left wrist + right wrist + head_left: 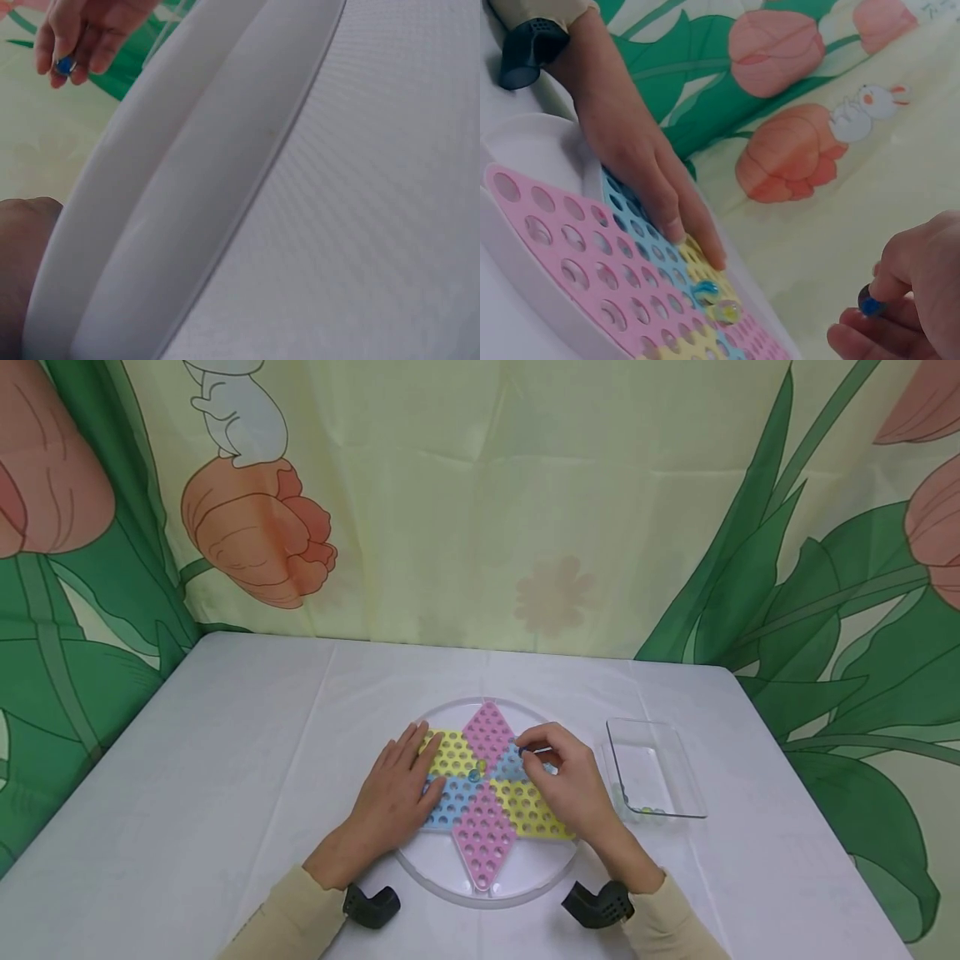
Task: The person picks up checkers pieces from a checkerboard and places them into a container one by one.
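Note:
A round white Chinese checkers board point(487, 903) with a pink, yellow and blue star of holes lies on the table. My left hand point(397, 793) rests flat across its left side, fingers extended. Above the right-hand blue section, my right hand point(566, 781) pinches a dark blue marble point(870, 301) between thumb and fingers, clear of the holes. Near the star's centre sit a blue marble point(705, 291) and a yellow marble point(726, 311) side by side. The left wrist view shows mostly the board's rim point(202, 150), with the pinched marble at upper left.
To the right of the board stands a clear plastic box point(660, 768) with a few greenish marbles point(647, 811) at its near edge. White cloth point(300, 760) covers the table. Behind it hangs a curtain point(450, 510) printed with tulips and a rabbit.

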`<control>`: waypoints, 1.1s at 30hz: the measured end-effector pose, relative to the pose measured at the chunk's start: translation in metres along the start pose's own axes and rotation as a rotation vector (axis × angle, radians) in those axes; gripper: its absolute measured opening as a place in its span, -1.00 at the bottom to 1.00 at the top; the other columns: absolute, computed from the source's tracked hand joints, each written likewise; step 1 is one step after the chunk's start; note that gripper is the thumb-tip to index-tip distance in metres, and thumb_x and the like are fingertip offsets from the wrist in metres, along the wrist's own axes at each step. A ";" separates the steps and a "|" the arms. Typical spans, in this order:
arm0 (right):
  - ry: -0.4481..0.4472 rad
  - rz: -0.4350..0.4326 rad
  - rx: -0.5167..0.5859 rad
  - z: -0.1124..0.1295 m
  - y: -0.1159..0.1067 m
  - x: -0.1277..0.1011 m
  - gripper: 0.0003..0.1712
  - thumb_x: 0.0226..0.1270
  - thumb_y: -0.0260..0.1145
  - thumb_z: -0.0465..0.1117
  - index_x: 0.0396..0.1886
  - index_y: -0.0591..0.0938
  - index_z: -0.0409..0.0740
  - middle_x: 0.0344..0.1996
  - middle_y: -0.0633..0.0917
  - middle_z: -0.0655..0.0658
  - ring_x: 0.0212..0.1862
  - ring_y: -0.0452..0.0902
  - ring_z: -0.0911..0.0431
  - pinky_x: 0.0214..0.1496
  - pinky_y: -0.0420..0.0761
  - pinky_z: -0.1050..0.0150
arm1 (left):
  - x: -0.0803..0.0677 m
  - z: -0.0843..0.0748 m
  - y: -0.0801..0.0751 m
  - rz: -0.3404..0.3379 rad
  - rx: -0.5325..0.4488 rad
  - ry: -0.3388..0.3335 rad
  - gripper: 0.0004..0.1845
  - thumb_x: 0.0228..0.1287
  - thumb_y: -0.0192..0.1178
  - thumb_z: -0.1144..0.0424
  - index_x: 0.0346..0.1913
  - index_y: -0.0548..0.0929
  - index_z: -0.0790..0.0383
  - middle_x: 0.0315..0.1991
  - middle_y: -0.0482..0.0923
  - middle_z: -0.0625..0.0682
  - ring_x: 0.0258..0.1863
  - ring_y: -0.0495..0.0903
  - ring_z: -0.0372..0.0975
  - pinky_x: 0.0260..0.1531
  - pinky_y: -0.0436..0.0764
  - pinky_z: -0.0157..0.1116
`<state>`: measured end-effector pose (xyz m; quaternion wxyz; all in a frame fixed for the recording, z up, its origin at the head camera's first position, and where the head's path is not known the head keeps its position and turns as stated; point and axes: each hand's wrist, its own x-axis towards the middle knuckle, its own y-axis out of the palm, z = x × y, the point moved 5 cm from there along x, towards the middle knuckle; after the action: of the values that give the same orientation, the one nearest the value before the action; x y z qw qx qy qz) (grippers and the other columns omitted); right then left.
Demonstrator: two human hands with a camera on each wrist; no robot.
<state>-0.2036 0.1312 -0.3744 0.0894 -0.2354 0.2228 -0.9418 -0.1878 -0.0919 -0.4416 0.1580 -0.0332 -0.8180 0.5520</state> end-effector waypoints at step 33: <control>0.109 -0.165 0.003 -0.007 -0.054 0.007 -0.81 0.36 0.24 -0.42 -0.08 0.67 -0.23 -0.16 0.69 -0.14 -0.20 0.70 0.05 -0.06 0.65 0.52 | 0.001 -0.001 0.000 -0.006 0.015 0.004 -0.33 0.43 0.05 0.00 0.50 0.27 0.22 0.55 0.10 0.23 0.57 0.03 0.06 0.50 0.12 0.12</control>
<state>-0.2163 0.1798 -0.3526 -0.0006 -0.2014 0.2060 -0.9576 -0.1887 -0.0909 -0.4411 0.1616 -0.0305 -0.8137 0.5576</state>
